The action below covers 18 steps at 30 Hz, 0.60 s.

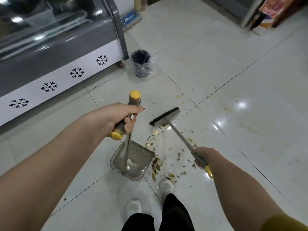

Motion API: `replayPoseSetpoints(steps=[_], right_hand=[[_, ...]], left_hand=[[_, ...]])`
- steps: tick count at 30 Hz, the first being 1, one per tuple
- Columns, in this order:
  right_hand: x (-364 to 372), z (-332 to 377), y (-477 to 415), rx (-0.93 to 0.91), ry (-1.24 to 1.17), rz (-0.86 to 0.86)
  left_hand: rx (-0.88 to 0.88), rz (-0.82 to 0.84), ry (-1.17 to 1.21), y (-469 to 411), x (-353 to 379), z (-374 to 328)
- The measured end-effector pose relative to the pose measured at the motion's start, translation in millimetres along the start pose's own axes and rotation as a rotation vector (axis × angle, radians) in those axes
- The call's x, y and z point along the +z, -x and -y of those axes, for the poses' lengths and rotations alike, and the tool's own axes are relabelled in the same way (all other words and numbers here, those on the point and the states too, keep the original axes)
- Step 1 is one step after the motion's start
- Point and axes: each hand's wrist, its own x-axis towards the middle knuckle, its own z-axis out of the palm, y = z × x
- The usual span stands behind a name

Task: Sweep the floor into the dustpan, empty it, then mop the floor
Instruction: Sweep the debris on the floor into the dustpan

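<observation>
Dustpan and broom held over scraps scattered on a white tiled floor.

Head view: the left grip [124, 120] curls round the grey, yellow-capped cross-handle of the dustpan [133, 162]. Its grey pan sits on the floor [233, 80] at 6 o'clock, mouth turned toward 2 o'clock. The right grip [202, 155] closes round the upper end of the broom [164, 116] shaft, and the dark brush head is down near the tiles at centre, 1 o'clock from the pan. Scraps [157, 164] of leaf and peel lie against the pan's lip and spread toward 3 o'clock, with yellowish smears farther out at 2 o'clock. A plastic-lined bin [141, 63] stands at 12 o'clock, just beside the corner of a glass-topped freezer cabinet [58, 52] filling 10 o'clock. Two white shoes [167, 186] show at 6 o'clock, the right one touching the scraps.
</observation>
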Motion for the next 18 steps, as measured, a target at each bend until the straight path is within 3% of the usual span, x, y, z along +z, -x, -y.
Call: replayPoseSetpoints(steps=[5,13,18], right_hand=[[19,-85,37,-0.004,-0.096,-0.079],[75,-165,87,-0.049,-0.211,-0.171],[101,-158,82,-0.118,-0.261,-0.135]], left_hand=[[0.025,0.095,-0.051,24,-13,24],[0.051,0.151,-0.155,61,-39,52],[0.065,0.126,-0.159,69,-51,67]])
